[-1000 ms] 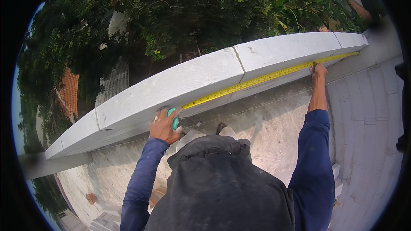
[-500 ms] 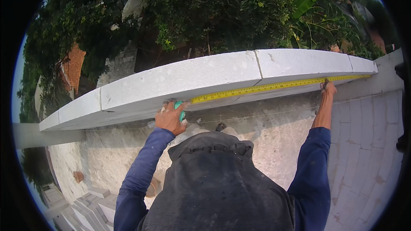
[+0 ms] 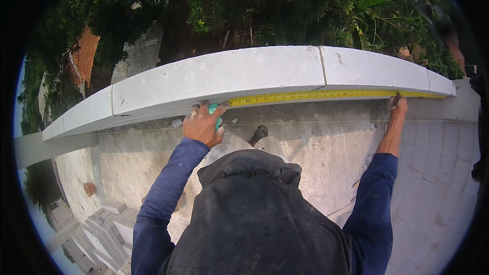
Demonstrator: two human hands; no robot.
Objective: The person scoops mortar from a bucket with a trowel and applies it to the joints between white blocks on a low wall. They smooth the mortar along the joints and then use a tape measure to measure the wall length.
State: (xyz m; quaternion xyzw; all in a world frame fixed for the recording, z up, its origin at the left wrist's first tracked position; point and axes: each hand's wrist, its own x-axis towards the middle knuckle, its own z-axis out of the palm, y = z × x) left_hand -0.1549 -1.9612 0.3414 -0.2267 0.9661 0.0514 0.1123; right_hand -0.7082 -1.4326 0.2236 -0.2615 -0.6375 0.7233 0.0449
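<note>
My left hand [image 3: 201, 126] is wrapped round the green case of a tape measure [image 3: 214, 108], close against the near side of a low wall of white blocks [image 3: 219, 75]. From the case, the yellow tape blade [image 3: 300, 95] runs out to the right along the wall's near face, just under its top edge. Farther right, my right hand [image 3: 399, 105] pinches the blade against the blocks. Beyond that hand the blade carries on toward the wall's right end, where its tip is too small to make out.
A thin string [image 3: 305, 121] stretches along the near side of the wall. A grey block wall [image 3: 433, 168] stands at right, with a concrete column [image 3: 466, 99] at the corner. Stacked blocks [image 3: 104, 231] lie lower left near a small brown pot [image 3: 89, 189]. Trees [image 3: 285, 15] and roofs are beyond.
The view has shifted and tilted a little, so the wall's joints and my right hand appear farther right. Both hands keep their hold, and the blade stays stretched along the wall.
</note>
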